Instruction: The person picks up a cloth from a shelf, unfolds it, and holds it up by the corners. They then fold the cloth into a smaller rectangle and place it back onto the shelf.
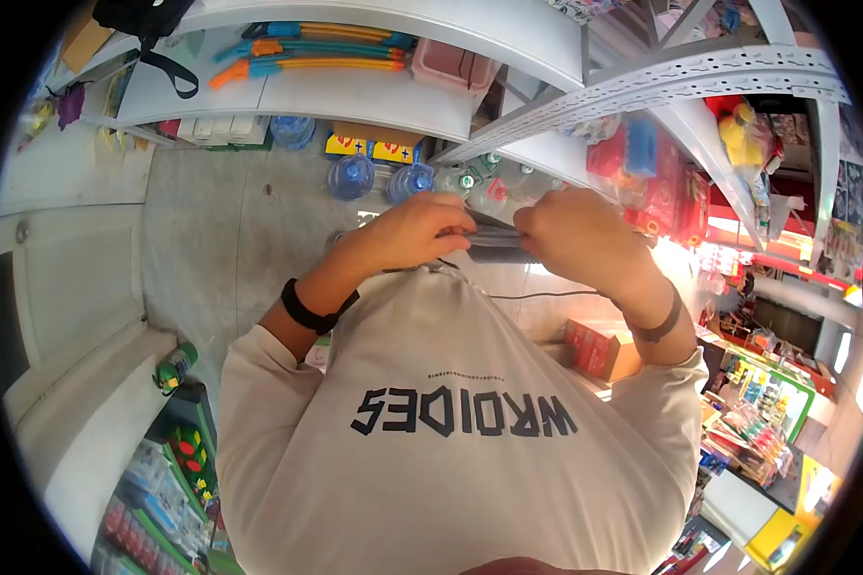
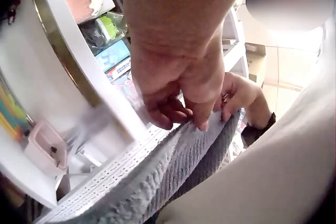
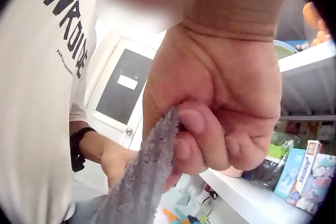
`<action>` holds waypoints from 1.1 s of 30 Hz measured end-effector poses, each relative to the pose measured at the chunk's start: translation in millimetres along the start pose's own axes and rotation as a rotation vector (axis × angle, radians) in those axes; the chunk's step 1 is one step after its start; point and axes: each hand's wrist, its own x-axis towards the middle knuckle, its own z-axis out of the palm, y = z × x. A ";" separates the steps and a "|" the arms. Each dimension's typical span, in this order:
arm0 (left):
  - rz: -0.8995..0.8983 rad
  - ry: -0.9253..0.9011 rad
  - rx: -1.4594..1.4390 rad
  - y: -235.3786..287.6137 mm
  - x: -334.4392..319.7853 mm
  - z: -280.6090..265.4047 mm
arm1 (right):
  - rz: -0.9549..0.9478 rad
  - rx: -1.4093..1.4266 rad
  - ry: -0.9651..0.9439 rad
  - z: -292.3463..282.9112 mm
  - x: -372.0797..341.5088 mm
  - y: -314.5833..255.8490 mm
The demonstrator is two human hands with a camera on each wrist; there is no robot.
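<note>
A grey ribbed cloth (image 1: 497,233) (image 2: 181,169) (image 3: 144,174) is stretched between two hands in front of the person's shirt. The left hand (image 1: 408,232) (image 2: 181,79) pinches one end, its thumb and fingertips on the cloth's edge in the left wrist view. Curled fingers of the right hand (image 1: 585,238) (image 3: 215,98) grip the other end. Each wrist view also shows the opposite hand on the cloth: the right hand (image 2: 241,95) in the left one, the left hand (image 3: 116,162) in the right one. Part of the cloth is hidden behind the fingers.
White shelves (image 1: 345,91) stand ahead, holding orange and teal tools and a pink bin (image 1: 451,67). Below are large water bottles (image 1: 352,175). A red box (image 1: 593,347) lies right of the body; a green bottle (image 1: 175,366) and a white door (image 1: 77,287) are left.
</note>
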 end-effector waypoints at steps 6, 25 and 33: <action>-0.025 0.009 -0.029 -2.7 -10.5 6.9 | -0.024 0.122 0.026 -4.4 -3.1 -2.1; -0.159 0.182 0.176 -21.0 -15.8 -8.1 | 0.117 0.450 0.257 9.7 -20.0 27.7; -0.396 0.212 0.128 -10.2 2.3 -30.3 | 0.149 0.556 0.405 38.3 -0.6 32.6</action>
